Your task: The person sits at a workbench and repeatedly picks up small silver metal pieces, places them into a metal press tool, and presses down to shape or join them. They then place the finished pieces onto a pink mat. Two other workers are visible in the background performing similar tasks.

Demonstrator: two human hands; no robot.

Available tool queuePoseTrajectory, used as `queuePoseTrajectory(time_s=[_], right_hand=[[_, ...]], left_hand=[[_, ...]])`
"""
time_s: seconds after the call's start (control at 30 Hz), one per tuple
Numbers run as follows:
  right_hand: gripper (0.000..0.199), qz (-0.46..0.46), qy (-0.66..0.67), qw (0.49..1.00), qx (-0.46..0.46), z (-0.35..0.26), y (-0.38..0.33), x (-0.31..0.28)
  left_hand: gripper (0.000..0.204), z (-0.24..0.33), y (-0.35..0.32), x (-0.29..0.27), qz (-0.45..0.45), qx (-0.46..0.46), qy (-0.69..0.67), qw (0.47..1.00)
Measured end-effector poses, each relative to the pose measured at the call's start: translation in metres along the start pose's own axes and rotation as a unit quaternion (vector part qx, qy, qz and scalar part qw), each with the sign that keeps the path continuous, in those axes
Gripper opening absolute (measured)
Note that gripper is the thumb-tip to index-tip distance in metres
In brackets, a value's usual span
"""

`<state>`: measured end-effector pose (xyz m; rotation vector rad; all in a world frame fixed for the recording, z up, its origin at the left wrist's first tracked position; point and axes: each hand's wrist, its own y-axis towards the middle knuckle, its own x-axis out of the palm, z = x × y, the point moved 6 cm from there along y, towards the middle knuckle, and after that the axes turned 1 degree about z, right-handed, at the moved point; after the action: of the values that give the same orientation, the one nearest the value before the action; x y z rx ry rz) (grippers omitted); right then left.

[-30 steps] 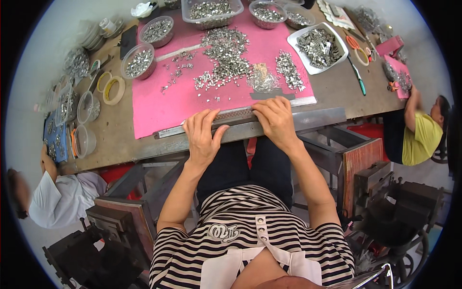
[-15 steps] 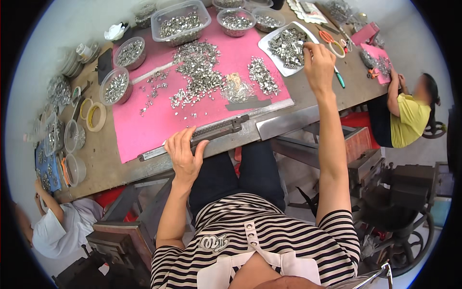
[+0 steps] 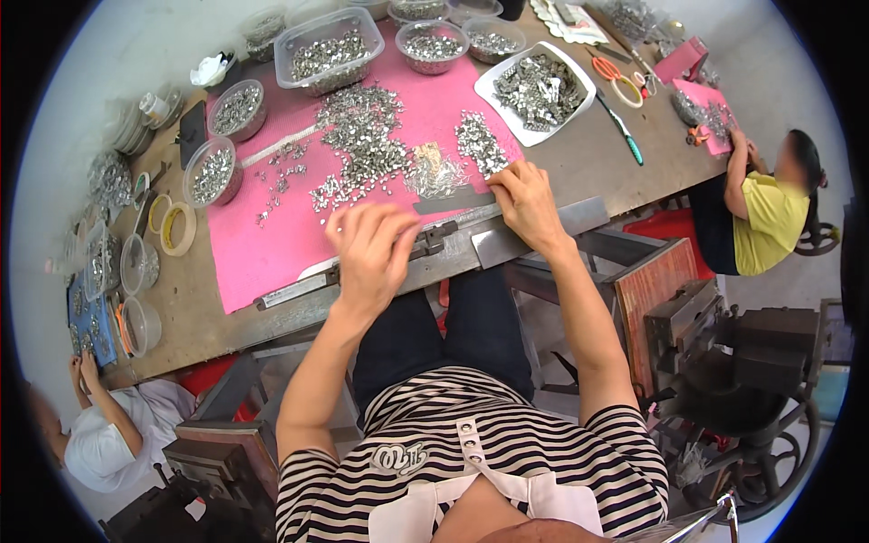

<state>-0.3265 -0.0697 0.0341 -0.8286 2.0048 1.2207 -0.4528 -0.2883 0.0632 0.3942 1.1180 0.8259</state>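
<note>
My left hand (image 3: 371, 258) hovers over the near edge of the pink mat (image 3: 262, 253), half-curled and smeared by motion. Beneath it lies a long dark metal bar fixture (image 3: 442, 237) along the table edge. My right hand (image 3: 529, 206) is closed in a pinch just beyond the flat metal plate (image 3: 496, 247); whatever its fingertips hold is too small to make out. Close to those fingertips lies a small heap of shiny metal pieces (image 3: 480, 143). A larger heap of such pieces (image 3: 362, 136) spreads over the mat, with thin clear strips (image 3: 436, 176) beside it.
A white dish of metal parts (image 3: 579, 89) stands to the right, near scissors (image 3: 605, 68) and a green-handled tool (image 3: 628, 140). Filled plastic tubs (image 3: 328, 59) line the back. Tape rolls (image 3: 177, 228) lie left. People work at both sides, one in a yellow shirt (image 3: 774, 213).
My right hand has come from the white dish back toward the near mat edge, still pinched. My left hand has lifted off the bar fixture and moved slightly right, its fingers now curled.
</note>
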Motion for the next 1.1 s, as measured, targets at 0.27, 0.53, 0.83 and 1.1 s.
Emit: queuePoseTrajectory(time_s=[0.27,0.53,0.83,1.1], right_hand=[[0.007,0.011,0.026,0.999,0.036,0.006,0.000,-0.002],[0.009,0.024,0.017,0.999,0.032,0.007,-0.001,0.004],[0.010,-0.003,0.006,0.999,0.053,0.011,-0.003,0.004],[0.013,0.041,-0.009,0.997,0.058,0.001,0.001,0.005]], left_hand=[[0.008,-0.021,0.065,0.109,-0.085,0.034,0.010,0.996],[0.009,-0.029,0.071,0.103,-0.087,0.010,-0.006,0.996],[0.010,-0.010,0.074,0.122,-0.111,0.061,0.060,0.990],[0.008,-0.011,0.074,0.129,-0.145,0.078,0.039,0.986]])
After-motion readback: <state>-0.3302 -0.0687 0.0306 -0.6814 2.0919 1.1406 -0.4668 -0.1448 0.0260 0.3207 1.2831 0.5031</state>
